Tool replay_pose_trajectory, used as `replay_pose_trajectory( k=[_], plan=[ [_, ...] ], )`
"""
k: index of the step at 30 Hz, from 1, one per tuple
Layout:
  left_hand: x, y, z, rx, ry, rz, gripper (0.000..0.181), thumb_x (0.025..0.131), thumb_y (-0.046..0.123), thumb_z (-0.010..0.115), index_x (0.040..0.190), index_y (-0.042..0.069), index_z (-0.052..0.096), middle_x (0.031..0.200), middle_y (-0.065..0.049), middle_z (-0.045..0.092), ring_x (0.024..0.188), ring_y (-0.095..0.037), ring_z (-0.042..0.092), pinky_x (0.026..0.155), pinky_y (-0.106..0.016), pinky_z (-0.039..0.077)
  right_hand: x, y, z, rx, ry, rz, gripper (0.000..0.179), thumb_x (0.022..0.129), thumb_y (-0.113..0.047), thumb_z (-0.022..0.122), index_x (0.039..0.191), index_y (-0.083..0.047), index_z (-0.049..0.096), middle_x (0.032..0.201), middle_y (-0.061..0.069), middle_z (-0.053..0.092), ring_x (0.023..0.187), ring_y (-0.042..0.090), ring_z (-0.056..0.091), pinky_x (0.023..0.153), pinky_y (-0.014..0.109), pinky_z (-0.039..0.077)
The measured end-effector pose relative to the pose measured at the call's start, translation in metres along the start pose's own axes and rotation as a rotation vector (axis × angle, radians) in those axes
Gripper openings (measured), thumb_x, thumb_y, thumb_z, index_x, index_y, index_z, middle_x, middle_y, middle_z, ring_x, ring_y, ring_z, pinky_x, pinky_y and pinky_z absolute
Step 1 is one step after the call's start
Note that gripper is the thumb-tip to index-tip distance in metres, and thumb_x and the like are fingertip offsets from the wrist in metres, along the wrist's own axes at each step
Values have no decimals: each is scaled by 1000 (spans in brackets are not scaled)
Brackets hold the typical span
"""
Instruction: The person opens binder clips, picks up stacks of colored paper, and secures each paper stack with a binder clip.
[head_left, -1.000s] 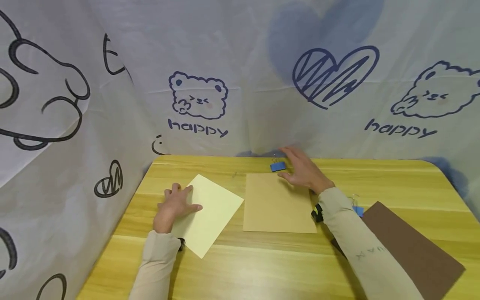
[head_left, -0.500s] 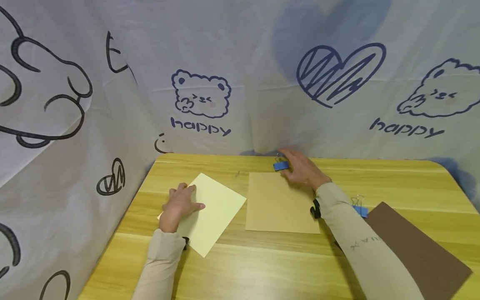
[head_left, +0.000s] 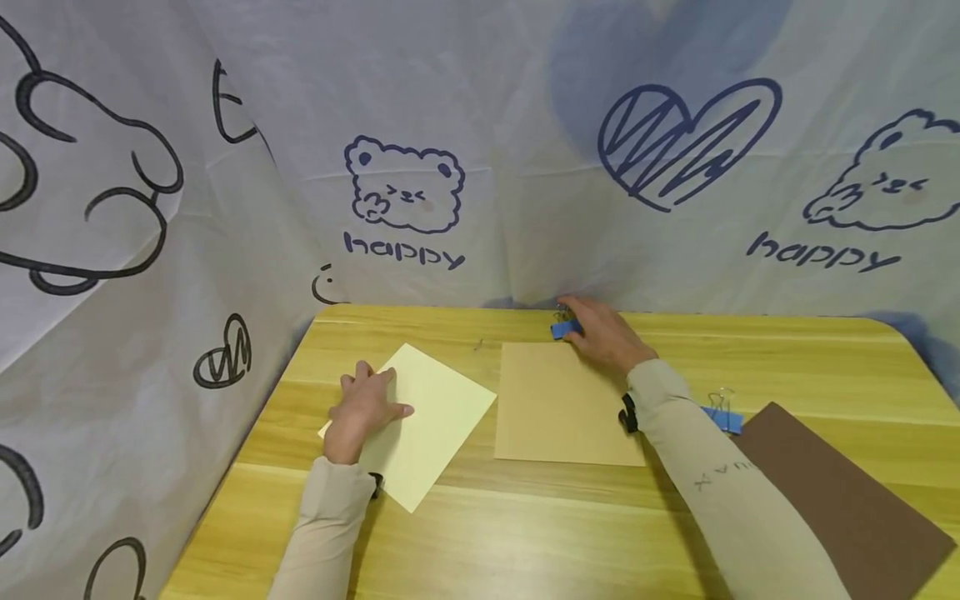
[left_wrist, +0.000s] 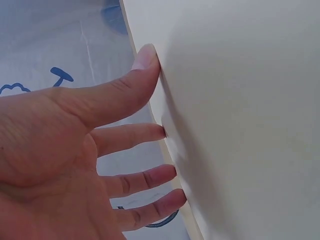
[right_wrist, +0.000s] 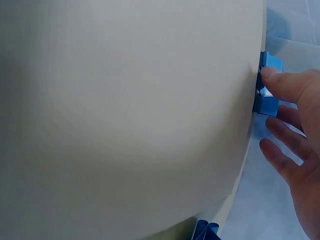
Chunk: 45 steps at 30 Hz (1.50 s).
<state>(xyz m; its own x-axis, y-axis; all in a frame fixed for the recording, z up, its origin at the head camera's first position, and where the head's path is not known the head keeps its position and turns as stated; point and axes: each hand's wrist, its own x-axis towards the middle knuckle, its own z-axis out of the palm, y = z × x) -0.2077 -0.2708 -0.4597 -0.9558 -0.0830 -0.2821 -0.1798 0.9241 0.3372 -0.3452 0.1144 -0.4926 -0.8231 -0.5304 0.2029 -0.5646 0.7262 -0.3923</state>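
My left hand (head_left: 363, 412) rests with spread fingers on a pale yellow sheet of paper (head_left: 438, 417), which lies turned at an angle on the left of the table. In the left wrist view the thumb and fingertips touch that sheet along its edge. At the back of the table my right hand (head_left: 607, 333) pinches a blue binder clip (head_left: 565, 330) between thumb and fingers. The right wrist view shows the thumb on the clip's body (right_wrist: 270, 104); the index finger is partly hidden behind it. Just in front lies a tan sheet of paper (head_left: 558, 408), partly under that hand.
A dark brown sheet (head_left: 847, 500) lies on the right, partly covered by the right sleeve. Beside it is a second blue binder clip (head_left: 723, 419) with its wire handles up. A printed white curtain (head_left: 487, 192) hangs behind the wooden table (head_left: 510, 533) and to its left.
My right thumb and fingers have closed in on the blue binder clip from beside it. The left hand stays on the pale yellow sheet. The head view has shifted slightly.
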Motion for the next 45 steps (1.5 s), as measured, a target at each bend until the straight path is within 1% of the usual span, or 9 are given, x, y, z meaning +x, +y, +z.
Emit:
replay_pose_trajectory(
  k=[4,10,15,19,28,34,37,42,45],
  plan=[
    [0,2,0,19,1,-18,75,92,33,79,154,10,45,146,-25,29,132,-51,29,86,-81,39,1,-1,-1,5,11,-2,61,95,-11,75,147,2,48,139,25,59,123,41,59,103,53,48],
    [0,3,0,26,6,-21,73,92,32,80,152,8,46,145,-26,30,131,-52,30,86,-82,38,4,-4,-3,13,-13,27,59,95,-11,75,146,1,49,136,23,61,120,40,61,100,52,50],
    [0,2,0,11,13,-4,73,91,32,80,151,8,47,144,-26,31,128,-51,31,83,-77,43,6,-3,-2,0,-5,20,57,93,-12,78,143,1,52,132,22,64,116,38,64,98,50,52],
    [-1,1,1,-7,21,2,74,90,32,82,151,7,47,143,-25,32,128,-51,31,81,-75,45,7,-1,-1,-16,8,-2,56,93,-12,78,141,2,53,134,23,62,119,40,61,100,51,50],
    [-1,2,-1,-10,29,-9,76,89,32,83,152,8,47,143,-24,33,129,-50,32,83,-75,44,9,-1,-4,-14,42,-56,33,95,-11,75,122,0,61,117,18,68,103,34,66,88,46,55],
    [-2,-1,-1,-6,61,-1,76,87,32,85,150,9,50,141,-24,36,127,-50,35,86,-76,40,12,-7,-20,-27,11,-72,12,97,-7,72,103,1,64,97,13,68,89,30,66,79,44,55],
    [-2,-2,-1,-19,74,12,76,86,32,86,149,8,51,139,-24,38,126,-50,35,88,-75,38,13,-8,-32,-35,-32,-65,12,94,-2,73,91,-1,61,86,11,65,79,28,62,73,44,53],
    [-1,-2,0,-16,101,18,77,84,32,87,148,8,52,138,-25,38,124,-50,37,88,-72,39,9,-12,-53,-42,-127,-72,14,95,1,70,88,-2,57,84,11,61,78,28,58,72,44,51],
    [-1,-4,1,-12,112,30,77,83,33,88,147,8,53,138,-27,39,122,-50,38,89,-71,39,4,-18,-67,-41,-136,-63,12,95,2,68,90,-2,58,89,13,60,83,30,57,75,45,50]
  ],
)
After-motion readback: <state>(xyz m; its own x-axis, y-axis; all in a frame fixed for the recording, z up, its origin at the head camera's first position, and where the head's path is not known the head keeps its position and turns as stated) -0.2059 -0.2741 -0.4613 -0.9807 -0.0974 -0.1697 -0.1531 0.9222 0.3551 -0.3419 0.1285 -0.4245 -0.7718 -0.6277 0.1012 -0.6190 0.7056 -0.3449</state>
